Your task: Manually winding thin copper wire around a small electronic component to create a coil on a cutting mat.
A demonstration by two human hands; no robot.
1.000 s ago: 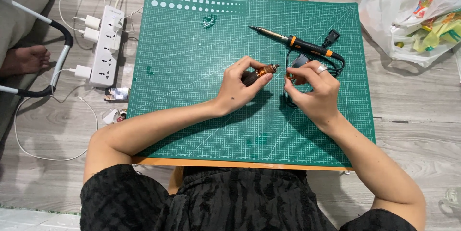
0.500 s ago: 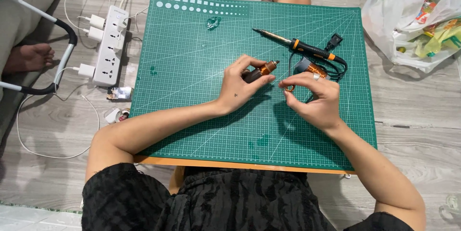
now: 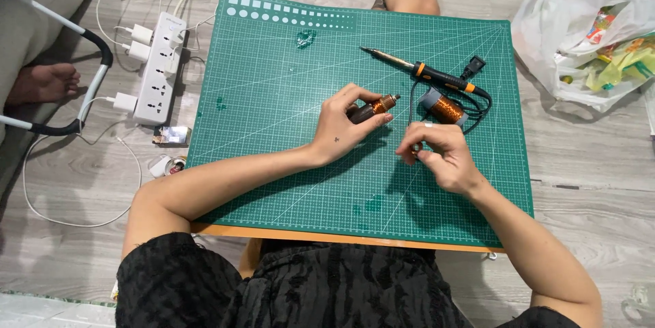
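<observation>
While left hand [image 3: 344, 125] grips coil [image 3: 375, 107], right hand [image 3: 437, 154] pinched shut, green mat [image 3: 273, 164]

copper-wound coil [image 3: 377, 107] | small, cylindrical | tilted, raised over green mat [image 3: 273, 130]

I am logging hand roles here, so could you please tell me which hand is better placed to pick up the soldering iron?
Probably the right hand: it lies just below the soldering iron, while the left hand already holds a small copper-wound coil.
</observation>
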